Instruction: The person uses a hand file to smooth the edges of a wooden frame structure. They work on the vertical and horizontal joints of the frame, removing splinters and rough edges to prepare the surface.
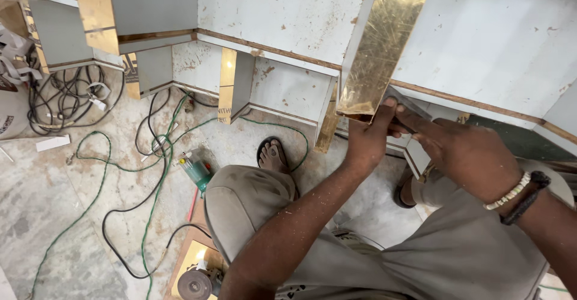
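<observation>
Looking down from the head cam here, both hands are up at the bottom end of a gold strip [380,53] that runs upright along the edge of a white panel [493,35]. The strip is shiny, scratched, and stands between that panel and another white panel [288,11] to its left.

My left hand [366,140] is curled right under the strip's lower end, thumb pressed up against the bottom corner, so it's touching the strip and sort of pinching there. My right hand [463,153] is clenched around a thin flat metal tool [404,104], maybe a blade or scraper, I can't tell which. Its tip sits right at the strip's lower edge, just beside the left thumb. There's a bead bracelet [511,193] and a dark band on the right wrist.

Below the hands I see my knee in grey trousers [246,207] and a foot in a sandal [273,156] on the dusty concrete floor [54,216]. A green cable [159,174] and a black cable [129,216] snake across the floor, a bigger tangle of cords lies top left [66,98]. A small green bottle-ish thing [195,171] lies near the knee, and a grinder [198,282] sits at the bottom edge on a gold board
</observation>
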